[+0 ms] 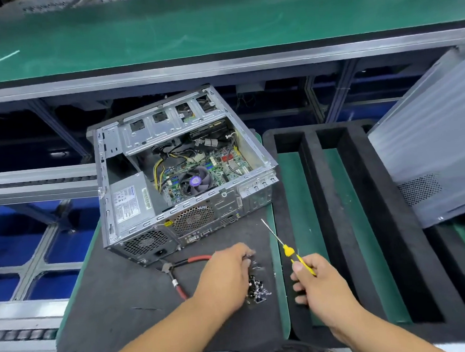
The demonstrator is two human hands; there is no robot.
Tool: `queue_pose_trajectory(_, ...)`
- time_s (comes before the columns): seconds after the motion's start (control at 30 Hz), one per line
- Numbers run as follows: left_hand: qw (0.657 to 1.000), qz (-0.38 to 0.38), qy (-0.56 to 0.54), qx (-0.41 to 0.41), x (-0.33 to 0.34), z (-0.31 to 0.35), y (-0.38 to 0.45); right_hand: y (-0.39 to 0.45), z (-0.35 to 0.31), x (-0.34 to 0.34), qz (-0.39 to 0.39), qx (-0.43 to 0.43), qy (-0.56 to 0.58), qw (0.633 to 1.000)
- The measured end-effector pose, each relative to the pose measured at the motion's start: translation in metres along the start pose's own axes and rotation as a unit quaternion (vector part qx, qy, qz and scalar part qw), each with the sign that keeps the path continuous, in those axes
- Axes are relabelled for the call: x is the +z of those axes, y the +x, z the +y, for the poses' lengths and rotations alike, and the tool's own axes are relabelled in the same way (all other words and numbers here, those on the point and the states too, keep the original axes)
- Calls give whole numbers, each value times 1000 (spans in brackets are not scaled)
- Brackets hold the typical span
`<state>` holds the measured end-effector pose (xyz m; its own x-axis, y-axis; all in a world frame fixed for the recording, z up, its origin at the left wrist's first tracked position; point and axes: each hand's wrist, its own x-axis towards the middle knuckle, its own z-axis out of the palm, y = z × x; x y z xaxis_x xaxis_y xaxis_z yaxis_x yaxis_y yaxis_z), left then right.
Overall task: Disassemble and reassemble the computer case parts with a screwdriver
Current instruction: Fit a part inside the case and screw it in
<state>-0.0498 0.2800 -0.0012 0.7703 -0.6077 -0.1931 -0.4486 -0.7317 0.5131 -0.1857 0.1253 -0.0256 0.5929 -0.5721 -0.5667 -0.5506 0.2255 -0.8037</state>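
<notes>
right hand [316, 281] fisted around the yellow screwdriver [286, 249] handle, shaft aimed at the open computer case [172, 176]; left hand [225, 273] fingers curled over the screw pile [257, 287].

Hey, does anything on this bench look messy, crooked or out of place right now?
Nothing looks damaged. The open computer case sits skewed on the dark mat, and the screws lie in a loose, unboxed pile beside the left hand, near the red-handled cutters.

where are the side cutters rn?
Head view, lower centre: the red-handled cutters lie on the dark mat in front of the open computer case, just left of the left hand.
</notes>
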Motion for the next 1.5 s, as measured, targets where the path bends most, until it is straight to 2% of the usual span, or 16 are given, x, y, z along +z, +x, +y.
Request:
queue_pose_trajectory(0.27,995,-67,27,68,27,57,51,0,13,-20,106,-16,3,994)
queue_pose_trajectory(0.5,990,-111,58,69,31,56,57,-10,19,-22,67,-1,41,997)
queue_pose_trajectory(0.7,988,-128,36,79,7,61,48,-12,13,-24,82,4,62,995)
queue_pose_trajectory(0.77,991,-82,-1,102,-17,63,37,-11,12,-25,94,-14,54,994)
queue_pose_trajectory(0.83,988,1,-23,151,-47,61,25,-12,4,-24,104,-30,44,993)
queue_pose_trajectory(0.97,949,198,-28,244,-118,35,5,-16,-26,-15,98,-73,13,992)
queue_pose_trajectory(1.03,932,250,-43,260,-144,9,-7,-20,-43,-7,101,-108,-34,988)
queue_pose_trajectory(1.07,930,252,-48,261,-151,-7,-14,-22,-51,-3,98,-129,-57,985)
queue_pose_trajectory(1.13,947,205,-15,247,-152,-43,-30,-28,-67,9,71,-158,-101,980)
queue_pose_trajectory(1.2,971,90,71,208,-134,-79,-44,-32,-79,26,20,-164,-121,979)
queue_pose_trajectory(1.3,976,-65,146,146,-88,-126,-54,-35,-83,55,-44,-135,-166,976)
queue_pose_trajectory(1.4,977,-116,163,77,-53,-141,-52,-35,-71,78,-74,-122,-232,962)
queue_pose_trajectory(1.5,980,-125,133,83,-40,-141,-43,-36,-52,94,-68,-104,-262,957)
